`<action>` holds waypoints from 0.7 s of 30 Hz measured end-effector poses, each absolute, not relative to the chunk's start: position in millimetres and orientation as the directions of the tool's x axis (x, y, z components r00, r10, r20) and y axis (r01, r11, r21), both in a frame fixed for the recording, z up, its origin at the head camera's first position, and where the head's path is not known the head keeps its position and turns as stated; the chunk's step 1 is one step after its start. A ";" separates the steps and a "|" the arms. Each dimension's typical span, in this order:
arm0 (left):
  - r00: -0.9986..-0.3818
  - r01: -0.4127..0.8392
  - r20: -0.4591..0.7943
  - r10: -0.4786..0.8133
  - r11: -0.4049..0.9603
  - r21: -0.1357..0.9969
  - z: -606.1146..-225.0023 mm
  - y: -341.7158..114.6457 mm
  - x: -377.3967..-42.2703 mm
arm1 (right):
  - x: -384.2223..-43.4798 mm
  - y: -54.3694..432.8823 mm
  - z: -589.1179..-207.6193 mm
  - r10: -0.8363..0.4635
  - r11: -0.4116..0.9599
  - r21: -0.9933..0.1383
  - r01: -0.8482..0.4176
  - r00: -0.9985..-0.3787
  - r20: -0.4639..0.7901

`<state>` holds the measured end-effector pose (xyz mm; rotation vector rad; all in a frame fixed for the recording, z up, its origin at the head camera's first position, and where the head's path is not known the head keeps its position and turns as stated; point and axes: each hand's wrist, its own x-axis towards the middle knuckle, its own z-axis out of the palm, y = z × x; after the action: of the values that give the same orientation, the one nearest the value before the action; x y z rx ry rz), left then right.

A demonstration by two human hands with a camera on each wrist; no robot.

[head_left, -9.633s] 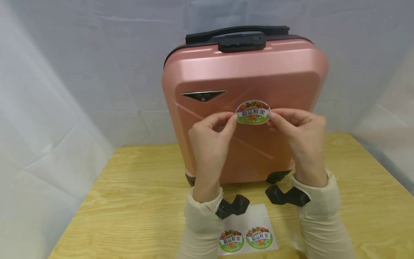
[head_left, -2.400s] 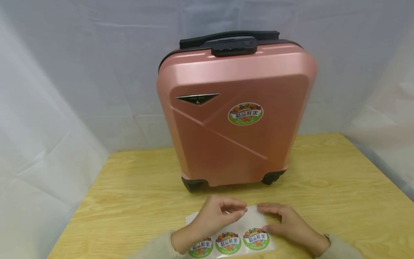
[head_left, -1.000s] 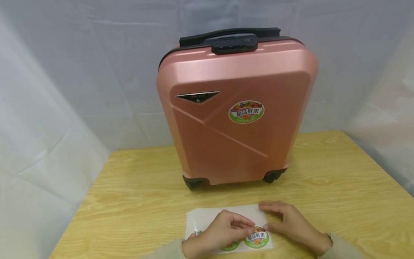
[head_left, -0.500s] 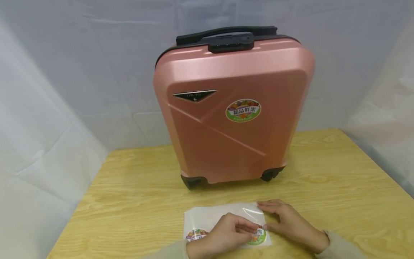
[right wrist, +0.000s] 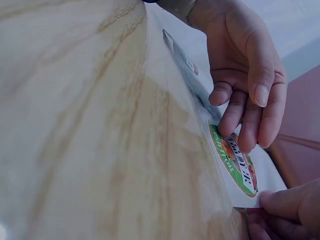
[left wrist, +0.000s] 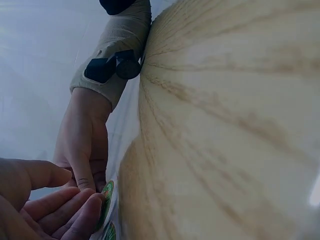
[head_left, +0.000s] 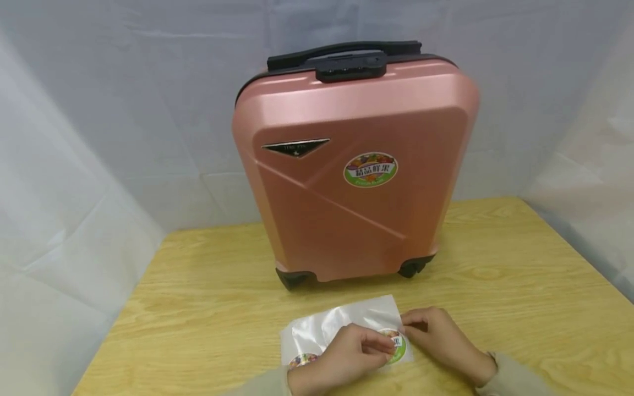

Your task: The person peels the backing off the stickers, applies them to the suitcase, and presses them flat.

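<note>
A white sheet (head_left: pixel 317 324) of round fruit stickers lies at the table's front, its right side raised. My right hand (head_left: pixel 443 341) pinches the sheet's right edge; in the right wrist view its thumb (right wrist: pixel 280 202) is on top and the fingers are below. My left hand (head_left: pixel 346 355) is over the sheet, fingertips on the right-hand sticker (right wrist: pixel 235 160), its thumb (left wrist: pixel 50 175) apart from the fingers. Part of another sticker (head_left: pixel 302 360) shows left of this hand, which hides the sheet's middle. One matching oval-looking sticker (head_left: pixel 370 170) is on the pink suitcase (head_left: pixel 346 231).
The suitcase stands upright behind the hands, with a black handle (head_left: pixel 346 52) on top and a dark triangular badge (head_left: pixel 296 147). Wood-grain table (head_left: pixel 208 286) surrounds the sheet. White cloth (head_left: pixel 124 110) hangs behind and at both sides.
Earlier both hands held a sticker before the suitcase; it is now on the suitcase. Since then the hands came down to the sheet, and its right side has lifted in the right hand.
</note>
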<state>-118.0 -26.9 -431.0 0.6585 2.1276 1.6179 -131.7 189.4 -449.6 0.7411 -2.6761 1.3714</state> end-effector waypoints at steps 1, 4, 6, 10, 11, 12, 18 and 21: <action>-0.820 0.136 -0.021 0.572 0.229 0.964 -430.9 -26.6 -118.3 | -131.6 189.4 -448.7 -0.380 0.482 -0.782 -0.395 -0.898 0.221; -0.832 0.146 -0.014 0.555 0.244 0.959 -430.2 -26.0 -119.6 | -131.7 189.5 -447.2 -0.349 0.422 -0.864 -0.273 -0.929 0.123; -0.837 0.150 -0.010 0.547 0.249 0.957 -429.5 -25.8 -120.7 | -132.2 189.8 -447.5 -0.349 0.366 -0.910 -0.197 -0.935 0.062; -0.837 0.158 -0.004 0.546 0.249 0.955 -428.0 -25.5 -122.9 | -132.8 189.9 -450.5 -0.364 0.240 -0.969 -0.059 -0.931 -0.033; -0.837 0.160 -0.004 0.547 0.253 0.954 -427.7 -25.4 -123.5 | -133.1 189.9 -451.5 -0.366 0.223 -0.974 -0.039 -0.929 -0.047; -0.837 0.164 -0.003 0.548 0.256 0.953 -427.7 -25.4 -124.0 | -133.3 189.9 -452.2 -0.370 0.205 -0.979 -0.020 -0.927 -0.058; -0.835 0.202 0.014 0.550 0.283 0.938 -427.0 -25.5 -126.5 | -133.5 189.4 -452.6 -0.388 0.095 -0.992 0.079 -0.915 -0.110; -0.833 0.208 0.013 0.553 0.292 0.933 -425.7 -26.1 -128.0 | -133.2 189.8 -452.4 -0.410 0.039 -0.994 0.098 -0.906 -0.106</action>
<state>-128.0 -26.1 -425.7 0.6904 2.2532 1.5551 -133.2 189.8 -452.4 0.4006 -2.4915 2.4477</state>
